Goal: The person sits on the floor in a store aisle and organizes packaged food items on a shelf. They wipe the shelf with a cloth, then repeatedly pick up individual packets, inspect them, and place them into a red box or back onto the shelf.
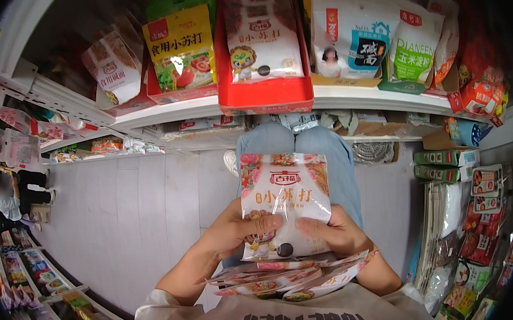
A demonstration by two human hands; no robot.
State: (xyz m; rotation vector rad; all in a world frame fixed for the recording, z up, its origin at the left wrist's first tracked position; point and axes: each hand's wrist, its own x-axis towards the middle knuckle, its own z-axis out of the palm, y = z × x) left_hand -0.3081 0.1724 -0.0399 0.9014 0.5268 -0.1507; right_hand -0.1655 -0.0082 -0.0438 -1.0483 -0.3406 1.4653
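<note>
Between both hands, over my lap, I hold a white and floral plastic pouch of baking soda (287, 205). My left hand (235, 228) grips its left edge, thumb across the front. On the right edge, my right hand (340, 231) pinches it the same way. Several similar pouches (291, 279) lie in a pile against my shirt, below the held one. Straight ahead, a red open carton (265, 95) on the white shelf holds upright pouches of the same design (264, 43). A yellow pouch (181, 51) stands left of that carton.
The shelf edge (357, 100) crosses in front above my knees. Right of the carton stand a white pouch (348, 35) and a green-white starch pouch (414, 47). Boxes (441, 158) and hanging packets flank me on the right. Far left, people stand in the aisle beside racks.
</note>
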